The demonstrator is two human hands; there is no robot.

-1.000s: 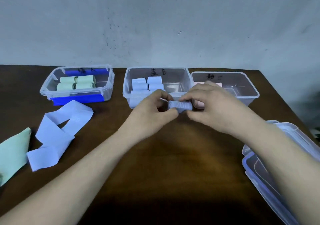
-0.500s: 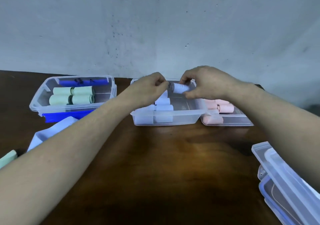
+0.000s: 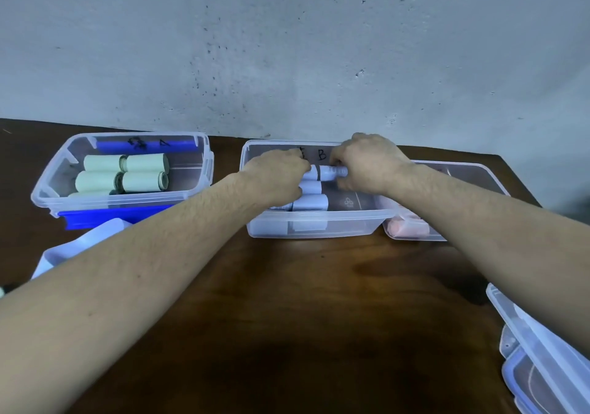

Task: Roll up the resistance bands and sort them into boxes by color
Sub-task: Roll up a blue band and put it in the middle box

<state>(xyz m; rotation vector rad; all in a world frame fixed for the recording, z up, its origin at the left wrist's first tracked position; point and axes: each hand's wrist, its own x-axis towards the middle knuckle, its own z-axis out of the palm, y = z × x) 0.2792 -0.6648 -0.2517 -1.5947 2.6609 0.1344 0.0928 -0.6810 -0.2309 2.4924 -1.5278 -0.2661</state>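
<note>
Inside the middle box (image 3: pixel 319 214), near its far wall, both hands have lowered the blue roll (image 3: pixel 329 171); left hand (image 3: pixel 277 174) and right hand (image 3: pixel 367 164) still pinch its ends, so release remains.

A dark wooden table (image 3: pixel 303 302) stands against a speckled grey wall (image 3: pixel 287 46).

Boxes (image 3: pixel 319 222): clear, glossy plastic. Counter (image 3: pixel 303 302): dark wood, smooth, slightly glossy. Rolled bands (image 3: pixel 329 171): matt, smooth, rubber-like sheet. Wall (image 3: pixel 287 46): matt, rough, speckled plaster.
</note>
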